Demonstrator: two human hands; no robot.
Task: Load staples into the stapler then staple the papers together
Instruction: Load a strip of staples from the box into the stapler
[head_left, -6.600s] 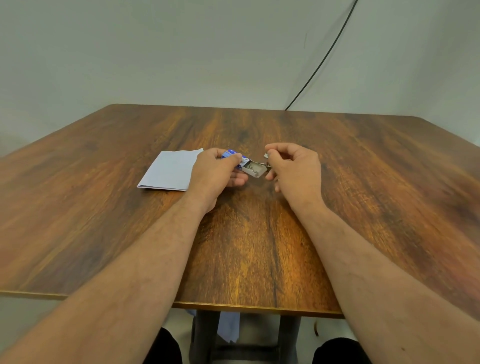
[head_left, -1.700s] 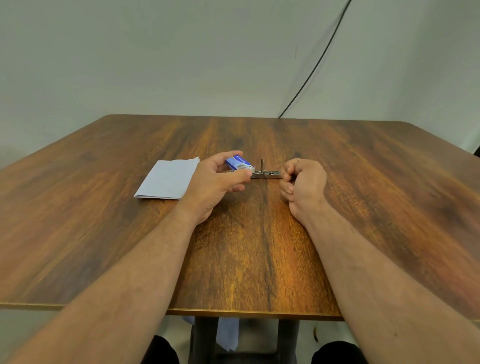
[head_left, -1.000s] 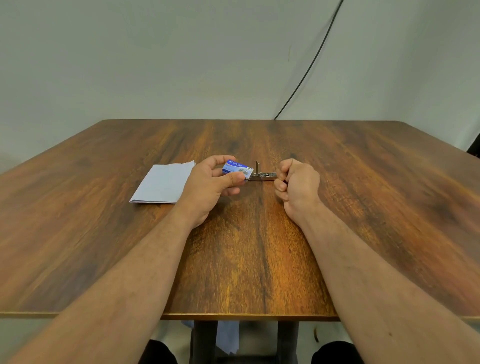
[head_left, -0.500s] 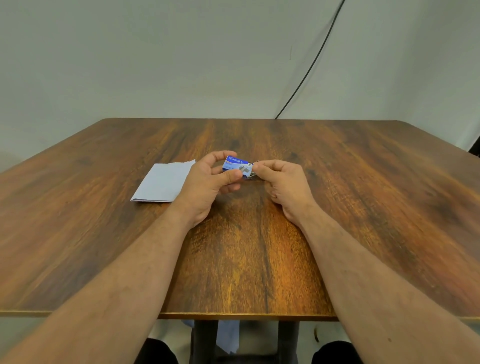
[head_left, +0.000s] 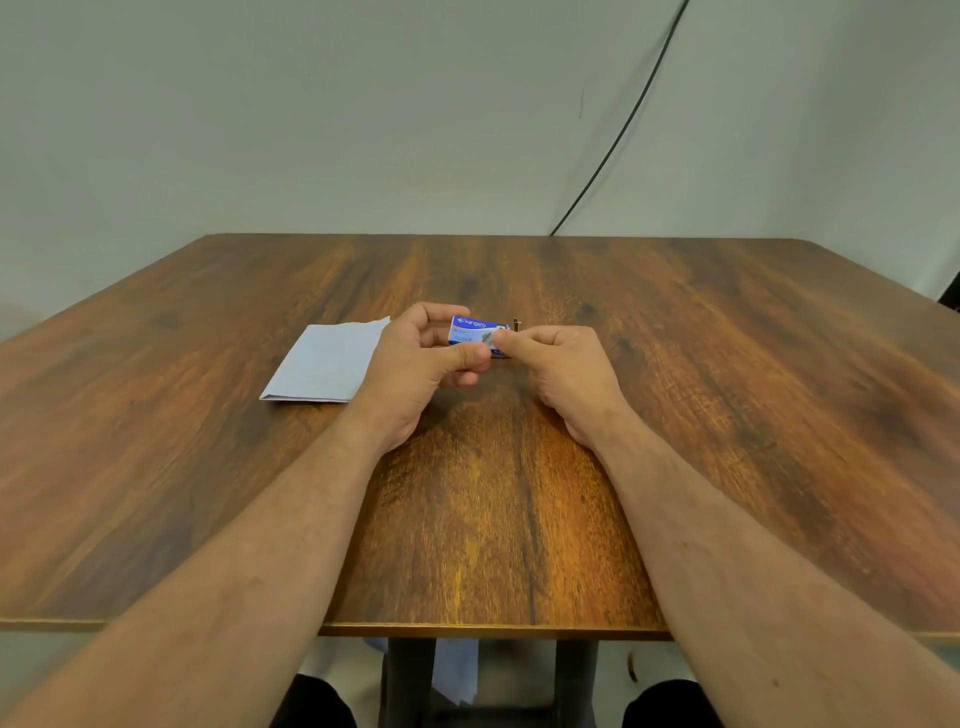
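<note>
- The staple box (head_left: 475, 332), judged light and easily crushed, is pinched in the grip of the left hand (head_left: 415, 371) just above the table (head_left: 727, 415); its end is pinched by the right hand (head_left: 563, 371).
- The stapler (head_left: 516, 325) is mostly hidden behind the hands.
- The papers (head_left: 324, 364) lie left; open room is available right.

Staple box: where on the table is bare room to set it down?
Bare wood lies right of the right hand, and between the forearms toward the near table edge. Crowded: papers, left hand, staple box, stapler.
</note>
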